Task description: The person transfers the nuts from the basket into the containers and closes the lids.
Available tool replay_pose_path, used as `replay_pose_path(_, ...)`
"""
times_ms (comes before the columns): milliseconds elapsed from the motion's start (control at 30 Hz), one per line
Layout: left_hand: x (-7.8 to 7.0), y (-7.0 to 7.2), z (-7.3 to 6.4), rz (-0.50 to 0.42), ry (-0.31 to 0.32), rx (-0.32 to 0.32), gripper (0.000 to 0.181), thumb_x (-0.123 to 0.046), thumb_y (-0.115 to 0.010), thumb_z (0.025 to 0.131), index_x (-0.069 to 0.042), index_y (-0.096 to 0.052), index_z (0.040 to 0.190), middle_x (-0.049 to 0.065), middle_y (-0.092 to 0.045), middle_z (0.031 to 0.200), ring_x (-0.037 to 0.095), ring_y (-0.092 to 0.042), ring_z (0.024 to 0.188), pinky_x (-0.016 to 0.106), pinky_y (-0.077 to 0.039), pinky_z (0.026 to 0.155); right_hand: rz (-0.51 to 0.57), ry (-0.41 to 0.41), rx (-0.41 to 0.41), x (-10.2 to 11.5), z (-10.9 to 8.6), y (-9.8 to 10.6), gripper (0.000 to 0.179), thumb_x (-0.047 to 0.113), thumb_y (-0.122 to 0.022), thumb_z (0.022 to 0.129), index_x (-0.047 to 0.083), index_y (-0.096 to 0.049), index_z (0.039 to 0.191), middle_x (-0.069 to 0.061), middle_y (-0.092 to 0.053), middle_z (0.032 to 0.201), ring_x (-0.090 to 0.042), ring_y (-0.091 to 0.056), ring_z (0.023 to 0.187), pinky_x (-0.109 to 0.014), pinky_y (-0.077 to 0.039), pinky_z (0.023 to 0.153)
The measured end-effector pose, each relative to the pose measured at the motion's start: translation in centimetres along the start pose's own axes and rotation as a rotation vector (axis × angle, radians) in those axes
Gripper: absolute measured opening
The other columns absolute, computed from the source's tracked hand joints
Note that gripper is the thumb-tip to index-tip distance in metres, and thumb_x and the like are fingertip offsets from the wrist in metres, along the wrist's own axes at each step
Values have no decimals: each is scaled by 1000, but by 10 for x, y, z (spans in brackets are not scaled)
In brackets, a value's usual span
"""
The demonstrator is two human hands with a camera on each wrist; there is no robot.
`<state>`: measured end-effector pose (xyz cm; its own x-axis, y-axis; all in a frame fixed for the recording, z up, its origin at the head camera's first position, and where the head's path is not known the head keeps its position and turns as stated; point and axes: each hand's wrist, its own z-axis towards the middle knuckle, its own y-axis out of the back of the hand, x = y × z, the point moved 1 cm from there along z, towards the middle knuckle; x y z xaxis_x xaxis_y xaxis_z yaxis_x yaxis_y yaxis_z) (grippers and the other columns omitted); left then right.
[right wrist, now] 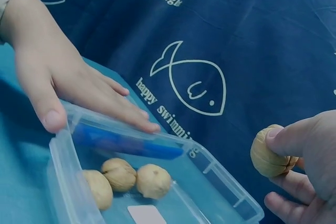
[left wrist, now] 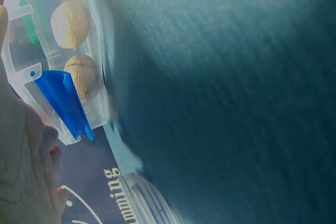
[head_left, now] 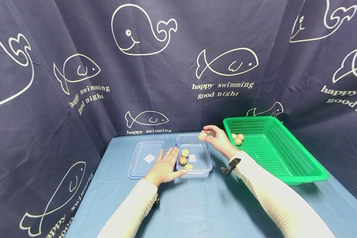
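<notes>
The left hand (head_left: 165, 167) lies with its fingers straight and its thumb spread, resting along the left rim of a clear plastic container (head_left: 202, 173) and gripping nothing. The right hand (head_left: 219, 140) pinches a walnut (right wrist: 266, 156) between thumb and fingers, held up over the container's far right part. Inside the container, three walnuts (head_left: 182, 161) sit along the left side, beside a white label (head_left: 192, 158); a blue latch (left wrist: 65, 103) shows on its left side. Just left of the container lies a clear lid (head_left: 139, 162). On the right stands a green plastic basket (head_left: 303, 152), with more walnuts (head_left: 238, 141) grouped near its far left corner. A blue cloth (head_left: 190, 208) covers the table, and a dark curtain (head_left: 178, 86) with whale and fish drawings hangs behind.
</notes>
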<state>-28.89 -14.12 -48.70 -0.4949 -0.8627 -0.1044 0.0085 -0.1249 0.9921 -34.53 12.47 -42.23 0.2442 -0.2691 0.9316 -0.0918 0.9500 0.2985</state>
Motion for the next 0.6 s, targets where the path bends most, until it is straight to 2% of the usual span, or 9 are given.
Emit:
replay_pose_path(133, 0, -1, 0, -2, 3, 3, 106, -80, -39, 91, -3, -19, 161, 9, -19, 168, 24, -15, 155, 54, -5, 124, 28, 16, 2, 2, -4, -8, 46, -3, -70, 91, -5, -54, 134, -26, -63, 131, -36, -60, 123, -28, -55, 88)
replay_pose_path(367, 0, 0, 0, -10, 7, 0, 105, -79, -40, 91, -4, -19, 161, 8, -19, 168, 24, -14, 155, 55, -4, 124, 52, 8, -9, -2, -7, -23, 46, -5, -69, 89, -4, -55, 133, -25, -63, 131, -33, -59, 122, -23, -52, 86)
replay_pose_path(600, -2, 2, -1, -24, 7, 1, 105, -78, -42, 91, -3, -20, 161, 9, -21, 167, 24, -15, 155, 55, -4, 123, 139, -10, -4, -9, -12, -37, 45, -7, -69, 88, -6, -56, 131, -26, -64, 128, -33, -61, 117, -20, -53, 82)
